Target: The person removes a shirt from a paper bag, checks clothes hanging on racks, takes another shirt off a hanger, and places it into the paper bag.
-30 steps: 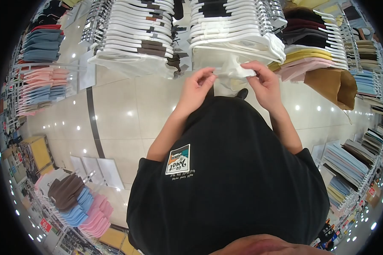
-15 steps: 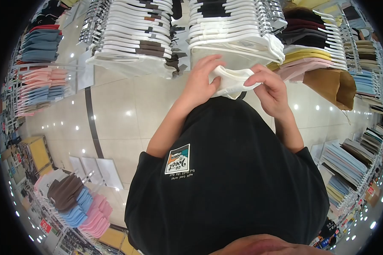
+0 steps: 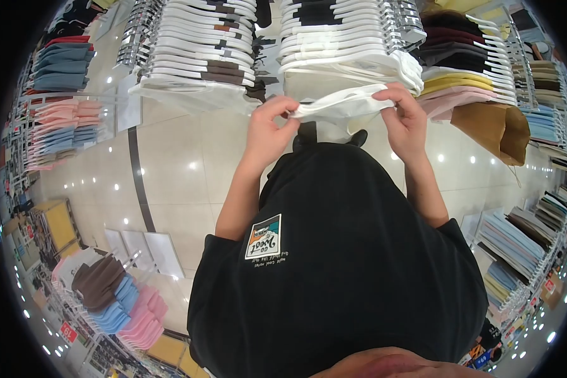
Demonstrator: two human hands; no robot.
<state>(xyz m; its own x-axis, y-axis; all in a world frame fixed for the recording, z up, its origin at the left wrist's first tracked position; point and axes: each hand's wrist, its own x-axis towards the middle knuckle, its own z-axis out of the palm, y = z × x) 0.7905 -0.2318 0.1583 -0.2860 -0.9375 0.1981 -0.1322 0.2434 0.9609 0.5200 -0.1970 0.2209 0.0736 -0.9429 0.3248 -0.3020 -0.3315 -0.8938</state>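
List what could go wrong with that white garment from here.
1. The white garment is spread between the left hand and the right hand; pulling harder might stretch its edge.
2. Both hands grip it near its ends, so if one slips, that side could drop toward the floor.
3. It appears close to the hanging white clothes ahead, so it might brush or catch on them.
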